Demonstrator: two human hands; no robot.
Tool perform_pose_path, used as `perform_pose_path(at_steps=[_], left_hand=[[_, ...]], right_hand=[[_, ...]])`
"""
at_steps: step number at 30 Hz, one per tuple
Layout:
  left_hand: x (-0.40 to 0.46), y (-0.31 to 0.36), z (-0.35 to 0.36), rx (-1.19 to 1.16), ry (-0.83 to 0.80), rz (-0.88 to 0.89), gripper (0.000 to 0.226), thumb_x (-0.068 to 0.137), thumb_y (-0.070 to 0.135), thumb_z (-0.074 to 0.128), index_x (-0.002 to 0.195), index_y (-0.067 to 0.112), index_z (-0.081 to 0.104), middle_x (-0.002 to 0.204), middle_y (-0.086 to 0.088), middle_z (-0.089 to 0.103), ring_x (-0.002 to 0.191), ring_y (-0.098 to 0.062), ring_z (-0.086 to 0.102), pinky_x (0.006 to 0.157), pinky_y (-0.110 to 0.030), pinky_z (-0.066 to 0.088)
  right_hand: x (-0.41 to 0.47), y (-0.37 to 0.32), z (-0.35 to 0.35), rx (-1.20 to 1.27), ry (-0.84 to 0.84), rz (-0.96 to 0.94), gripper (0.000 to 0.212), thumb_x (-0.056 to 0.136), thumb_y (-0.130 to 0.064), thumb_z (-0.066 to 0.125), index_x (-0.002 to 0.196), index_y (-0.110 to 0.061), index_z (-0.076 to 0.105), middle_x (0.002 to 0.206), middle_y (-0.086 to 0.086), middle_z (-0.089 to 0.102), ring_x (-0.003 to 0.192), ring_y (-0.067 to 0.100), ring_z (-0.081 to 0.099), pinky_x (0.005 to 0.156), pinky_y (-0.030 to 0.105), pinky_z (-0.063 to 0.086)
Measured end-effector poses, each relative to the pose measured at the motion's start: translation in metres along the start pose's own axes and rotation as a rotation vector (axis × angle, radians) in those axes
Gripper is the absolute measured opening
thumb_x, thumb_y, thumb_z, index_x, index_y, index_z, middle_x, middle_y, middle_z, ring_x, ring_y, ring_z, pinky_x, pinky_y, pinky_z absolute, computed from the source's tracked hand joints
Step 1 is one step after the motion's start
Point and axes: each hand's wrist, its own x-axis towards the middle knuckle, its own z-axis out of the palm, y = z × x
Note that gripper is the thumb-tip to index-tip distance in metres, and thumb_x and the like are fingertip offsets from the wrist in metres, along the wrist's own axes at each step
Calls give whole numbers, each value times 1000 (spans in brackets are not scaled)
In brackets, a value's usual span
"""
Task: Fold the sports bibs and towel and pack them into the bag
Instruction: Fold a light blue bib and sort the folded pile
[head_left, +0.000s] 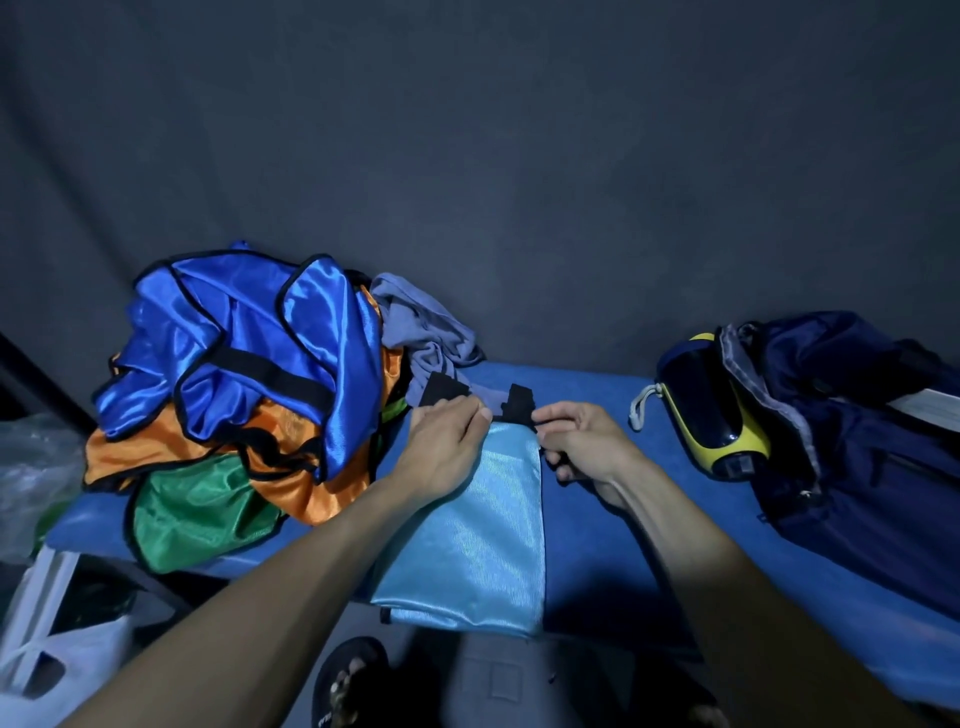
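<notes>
A light blue bib (488, 525) lies folded lengthwise on the blue table (613, 519), its black-trimmed top end at the far side. My left hand (447, 441) pinches that top edge at the left, and my right hand (576, 441) pinches the black trim at the right. To the left sits a heap of unfolded bibs: royal blue (249, 338) on top, orange (291, 467) under it, green (192, 514) at the front. A grey-blue towel (426, 327) lies crumpled behind the heap. The navy bag (852, 431) stands open at the right.
A dark and yellow object (711, 410) with a white cord sticks out of the bag's mouth. White plastic bags (47, 644) lie on the floor at the lower left. A dark cloth backdrop hangs behind the table. My sandalled foot (348, 680) shows below the table edge.
</notes>
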Motion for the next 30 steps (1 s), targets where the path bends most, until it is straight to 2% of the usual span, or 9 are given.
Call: perform_pose_path(at_steps=[7, 12, 15, 17, 20, 22, 25, 27, 30], left_hand=[[-1, 1, -3, -23, -40, -9, 34, 102, 44, 23, 71, 32, 32, 74, 9, 44, 83, -15, 47, 83, -31, 21], [-1, 2, -5, -62, -35, -21, 38, 104, 41, 29, 68, 30, 33, 71, 9, 44, 79, -10, 45, 80, -31, 21], [-2, 3, -5, -69, -35, -25, 41, 109, 33, 35, 68, 31, 33, 69, 9, 44, 78, -9, 45, 80, -32, 21], [-2, 5, -6, -64, -25, -18, 41, 109, 31, 37, 69, 33, 34, 70, 9, 44, 77, -11, 45, 79, -34, 23], [-2, 6, -14, 29, 61, 65, 22, 106, 33, 42, 88, 31, 55, 87, 9, 55, 88, -14, 50, 82, -37, 33], [-2, 7, -25, 128, 156, 132, 9, 101, 24, 52, 106, 23, 60, 101, 6, 57, 96, -16, 49, 85, -37, 37], [-10, 15, -44, 174, 230, 243, 11, 96, 17, 56, 105, 19, 61, 100, 3, 56, 92, -22, 51, 82, -42, 45], [-23, 16, -46, 265, 120, 278, 19, 98, 32, 48, 107, 24, 62, 103, 4, 56, 94, -22, 52, 83, -45, 45], [-52, 8, -30, 437, -213, 256, 53, 100, 57, 32, 139, 27, 51, 139, 1, 47, 128, -23, 42, 110, -45, 33]], right_hand=[[6, -6, -1, -129, -89, -6, 34, 90, 17, 41, 102, -9, 59, 69, 0, 62, 51, 10, 42, 45, 26, 38], [15, 7, 4, -562, 52, -445, 36, 88, 12, 41, 91, -23, 51, 77, -4, 63, 68, 24, 56, 62, 39, 46], [13, 15, 6, -1013, 179, -682, 36, 80, 12, 42, 91, -23, 40, 80, -2, 53, 72, 29, 48, 61, 42, 35], [12, 19, 10, -979, 242, -683, 31, 84, 8, 43, 94, -21, 44, 88, -1, 55, 77, 28, 50, 65, 41, 39], [14, 16, 12, -754, 343, -443, 13, 102, -16, 42, 105, -19, 54, 107, -1, 61, 95, 25, 58, 80, 43, 50], [12, 16, 14, -697, 324, -346, 21, 104, -37, 45, 99, -21, 57, 99, -1, 64, 94, 22, 59, 81, 41, 50], [6, 24, 20, -705, 321, -341, 30, 101, -47, 52, 82, -24, 57, 86, -1, 65, 84, 23, 61, 72, 40, 52], [7, 27, 21, -694, 370, -340, 36, 101, -47, 53, 73, -23, 52, 80, 1, 63, 81, 26, 62, 67, 40, 51], [8, 27, 22, -634, 429, -336, 34, 100, -46, 54, 77, -20, 53, 85, 3, 65, 87, 28, 63, 70, 40, 51]])
